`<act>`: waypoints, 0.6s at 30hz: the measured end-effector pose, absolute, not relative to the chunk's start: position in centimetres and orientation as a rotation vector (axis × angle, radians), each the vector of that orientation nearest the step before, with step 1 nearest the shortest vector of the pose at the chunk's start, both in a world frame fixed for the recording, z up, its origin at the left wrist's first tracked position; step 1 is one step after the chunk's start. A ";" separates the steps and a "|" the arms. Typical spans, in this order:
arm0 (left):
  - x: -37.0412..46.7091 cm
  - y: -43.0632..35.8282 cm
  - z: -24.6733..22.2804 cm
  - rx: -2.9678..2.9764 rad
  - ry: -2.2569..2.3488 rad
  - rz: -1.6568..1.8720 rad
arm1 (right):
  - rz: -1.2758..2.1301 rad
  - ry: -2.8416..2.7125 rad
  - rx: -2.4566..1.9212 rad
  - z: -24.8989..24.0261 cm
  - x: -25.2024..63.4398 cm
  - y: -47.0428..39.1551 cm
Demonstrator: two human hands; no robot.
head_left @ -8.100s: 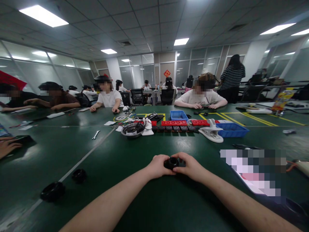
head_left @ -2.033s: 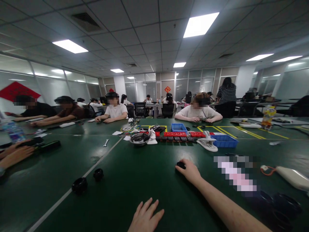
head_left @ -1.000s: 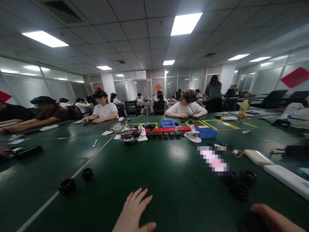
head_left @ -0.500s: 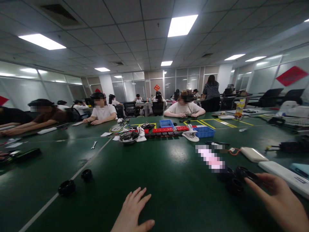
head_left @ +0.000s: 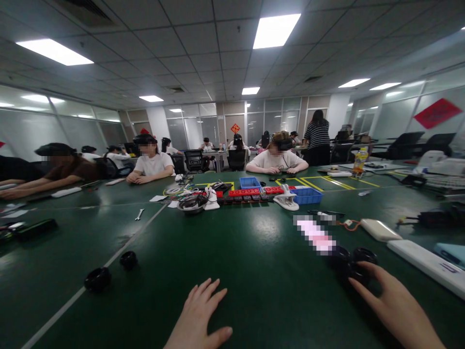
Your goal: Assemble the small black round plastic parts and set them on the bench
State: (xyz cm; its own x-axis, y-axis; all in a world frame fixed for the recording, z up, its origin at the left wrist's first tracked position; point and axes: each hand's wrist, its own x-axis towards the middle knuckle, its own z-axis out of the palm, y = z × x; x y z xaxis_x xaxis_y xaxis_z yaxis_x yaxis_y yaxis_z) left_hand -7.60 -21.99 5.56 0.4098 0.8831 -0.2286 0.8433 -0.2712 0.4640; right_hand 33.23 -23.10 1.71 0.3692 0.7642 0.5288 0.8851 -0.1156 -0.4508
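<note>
4 o'clock: right hand (head_left: pixel 394 298) partly covers a black ring (head_left: pixel 354 274); grip hard to tell. Pink-white thing (head_left: pixel 315 235), same bearing, nearer centre, pixelated past naming. 6 o'clock: left hand (head_left: pixel 199 315) cut by lower edge. 9 o'clock: dark-sleeved person (head_left: pixel 14 168) cropped left.

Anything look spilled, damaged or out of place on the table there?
Nothing looks spilled or damaged around the right hand and black rings. The untidy spot is farther back: black cables heaped in a bowl, with loose wires strewn beside it.
</note>
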 end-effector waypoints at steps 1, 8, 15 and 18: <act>-7.6 -22.0 5.6 2.143 1.468 0.094 | -0.215 -1.451 -1.941 1.8 33.2 -23.2; -7.6 -22.3 5.5 2.142 1.480 0.159 | -0.151 -1.295 -1.943 3.7 29.2 -24.9; -7.8 -22.7 6.1 2.140 1.472 0.180 | 0.036 -1.857 -1.230 4.6 20.0 -22.0; -7.9 -22.5 5.9 2.150 1.459 0.192 | 0.414 -1.922 -1.154 4.9 16.0 -19.1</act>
